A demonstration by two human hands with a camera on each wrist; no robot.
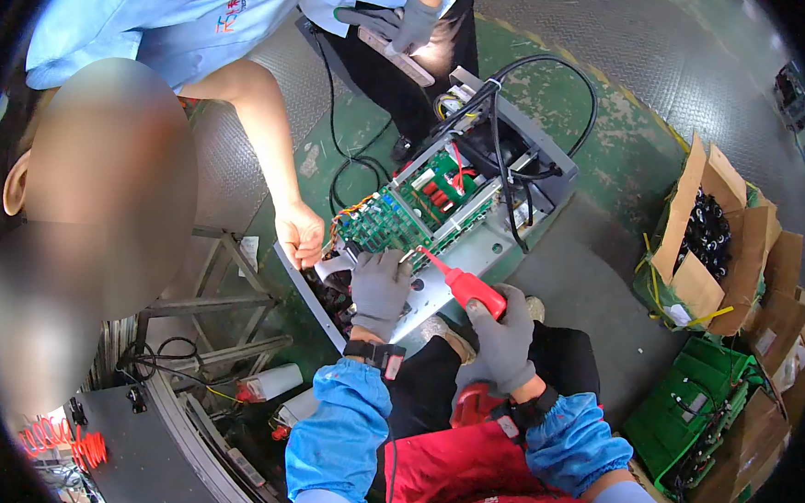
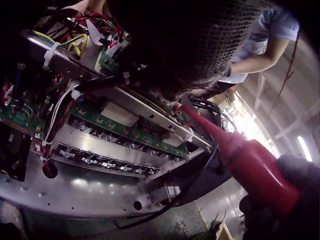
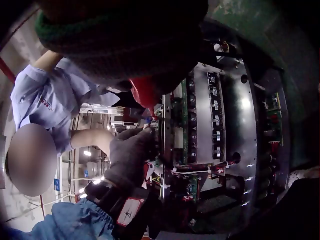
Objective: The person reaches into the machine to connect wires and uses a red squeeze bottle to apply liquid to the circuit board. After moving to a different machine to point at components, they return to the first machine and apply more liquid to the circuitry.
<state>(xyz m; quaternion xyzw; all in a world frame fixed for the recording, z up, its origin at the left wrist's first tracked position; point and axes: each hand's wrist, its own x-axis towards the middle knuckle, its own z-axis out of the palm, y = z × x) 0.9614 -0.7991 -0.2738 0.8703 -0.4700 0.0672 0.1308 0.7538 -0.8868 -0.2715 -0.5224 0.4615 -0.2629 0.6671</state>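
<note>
My gloved right hand (image 1: 501, 342) grips a red squeeze bottle (image 1: 474, 291) with a tapered nozzle. That nozzle (image 2: 202, 121) points at the fingertips of my gloved left hand (image 1: 380, 293), beside the green circuit board (image 1: 381, 224). Finger and thumb of the left hand pinch a small light-coloured piece (image 1: 410, 254), too small to identify. The board sits in an open metal chassis (image 1: 461, 281) with wiring and rows of metal clips along its side. In the right wrist view the bottle (image 3: 144, 91) is partly hidden behind the right glove.
Another person's bare hand (image 1: 299, 233) is at the chassis's left end; their gloved hand (image 1: 414, 26) holds a flat object. Thick black cables (image 1: 498, 119) loop over the far end. Right stand a cardboard box (image 1: 740, 235) of black parts and a green crate (image 1: 688, 407).
</note>
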